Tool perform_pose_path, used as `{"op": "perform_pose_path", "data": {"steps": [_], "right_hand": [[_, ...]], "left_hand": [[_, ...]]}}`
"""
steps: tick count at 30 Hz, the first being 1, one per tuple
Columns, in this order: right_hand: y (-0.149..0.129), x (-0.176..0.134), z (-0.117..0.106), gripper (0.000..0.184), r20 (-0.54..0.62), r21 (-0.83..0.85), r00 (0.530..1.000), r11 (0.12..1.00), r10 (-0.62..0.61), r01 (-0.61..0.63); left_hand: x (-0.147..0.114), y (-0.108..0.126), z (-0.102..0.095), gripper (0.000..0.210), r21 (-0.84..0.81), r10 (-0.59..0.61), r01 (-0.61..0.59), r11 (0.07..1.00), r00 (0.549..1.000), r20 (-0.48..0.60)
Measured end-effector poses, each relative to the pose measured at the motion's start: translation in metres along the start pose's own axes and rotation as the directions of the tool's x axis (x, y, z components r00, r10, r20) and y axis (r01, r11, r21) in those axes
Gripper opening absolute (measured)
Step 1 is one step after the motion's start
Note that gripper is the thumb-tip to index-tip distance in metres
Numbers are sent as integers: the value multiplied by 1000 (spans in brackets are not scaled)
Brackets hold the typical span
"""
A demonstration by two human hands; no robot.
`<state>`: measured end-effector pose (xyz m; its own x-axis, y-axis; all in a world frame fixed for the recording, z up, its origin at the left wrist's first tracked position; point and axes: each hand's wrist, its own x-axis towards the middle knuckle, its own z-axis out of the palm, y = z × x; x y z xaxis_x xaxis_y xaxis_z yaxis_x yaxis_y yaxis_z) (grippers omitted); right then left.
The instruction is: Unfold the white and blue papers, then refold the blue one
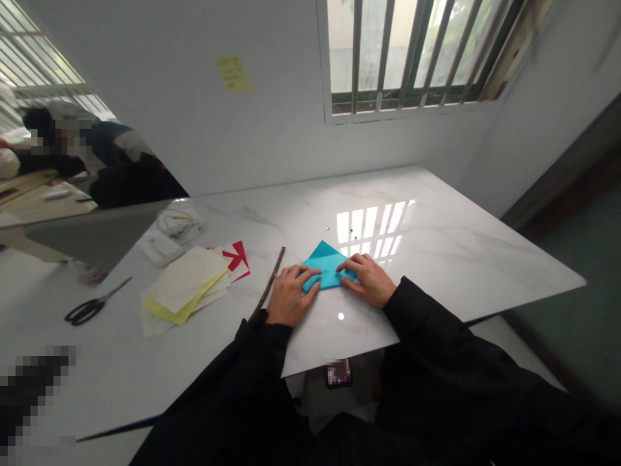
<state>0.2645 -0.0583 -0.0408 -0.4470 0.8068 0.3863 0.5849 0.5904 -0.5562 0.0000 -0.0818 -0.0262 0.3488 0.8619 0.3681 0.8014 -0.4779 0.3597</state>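
A sheet of blue paper, folded with a pointed top, lies on the white marbled table in front of me. Its left side is under the fingers of my left hand, with the thumb at the lower edge. My right hand has its curled fingers and thumb on the right side of the same paper. Both hands grip it against the tabletop, and the fingers cover parts of its lower folds. Just left of my left hand lies a thin brown stick, partly hidden by the wrist.
Left of the stick are a pile of cream and yellow papers, red paper pieces, a white box with a cable and black-handled scissors. A phone shows below the table edge. Another person is at the far left.
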Motion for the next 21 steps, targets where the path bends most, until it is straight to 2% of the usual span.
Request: {"op": "perform_pose_path", "data": {"steps": [2, 7, 16, 21], "right_hand": [[1, 0, 1, 24, 9, -32, 999, 998, -50, 51], [3, -1, 1, 26, 52, -109, 990, 985, -128, 133], [3, 0, 2, 25, 65, -126, 991, 984, -115, 123], [-3, 3, 7, 21, 22, -149, 998, 986, -66, 68]], "left_hand": [[-1, -1, 1, 23, 21, 16, -16, 1000, 1000, -8], [-1, 0, 2, 23, 38, 28, -28, 999, 999, -16], [1, 5, 2, 22, 66, 7, -5, 998, 999, -32], [3, 14, 7, 18, 128, -37, 46, 991, 997, -66]]}}
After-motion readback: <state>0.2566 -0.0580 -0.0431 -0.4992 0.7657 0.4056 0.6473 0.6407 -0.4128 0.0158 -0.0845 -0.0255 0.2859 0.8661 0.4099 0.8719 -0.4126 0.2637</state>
